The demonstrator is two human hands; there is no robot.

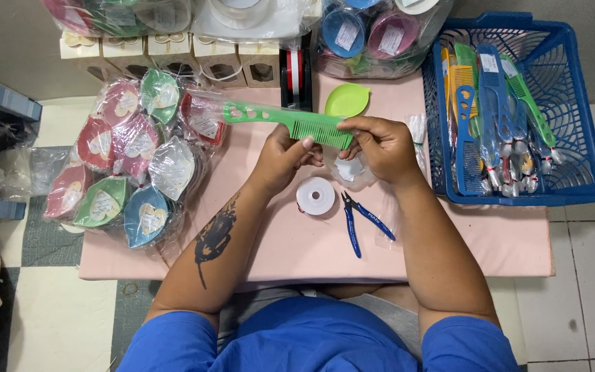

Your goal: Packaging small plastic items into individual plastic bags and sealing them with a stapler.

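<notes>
While your left hand (280, 160) and right hand (380, 146) pinch the green comb's (290, 122) toothed end above the pink table (504, 241), it looks light, stiff plastic; grip the spine, not the thin teeth.

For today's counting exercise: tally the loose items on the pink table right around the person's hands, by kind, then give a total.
Green plastic comb, held in both hands: 1
Green leaf-shaped plastic dish: 1
White spool: 1
Blue-handled cutting pliers: 1
Total: 4
</notes>
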